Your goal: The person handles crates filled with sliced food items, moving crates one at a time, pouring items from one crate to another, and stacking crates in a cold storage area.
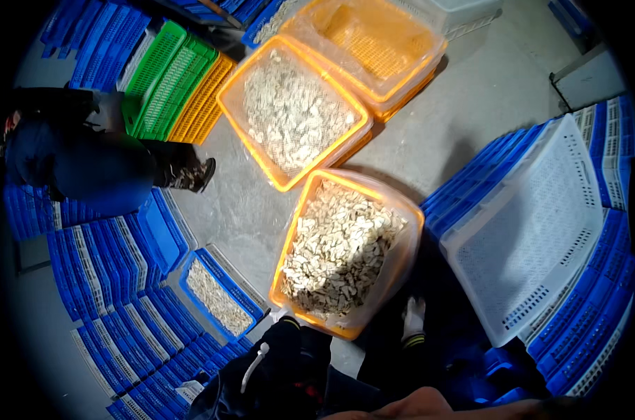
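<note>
Orange plastic formed the rim of the crate (345, 332), which was set low in the centre, just in front of the person's legs, lined with clear film and heaped with pale, sliced-looking pieces (338, 245). The white-gloved left hand (279, 313) was placed at its near left corner — whether the fingers were closed there could not be told. The white-gloved right hand (414, 320) was held near the crate's right side, apart from it; its finger spread could not be made out. Beyond, a second orange crate (251, 145) was filled with similar pieces. At right, a white perforated crate (527, 224) was seen tilted; at left, another person's shoe (191, 175) was visible.
</note>
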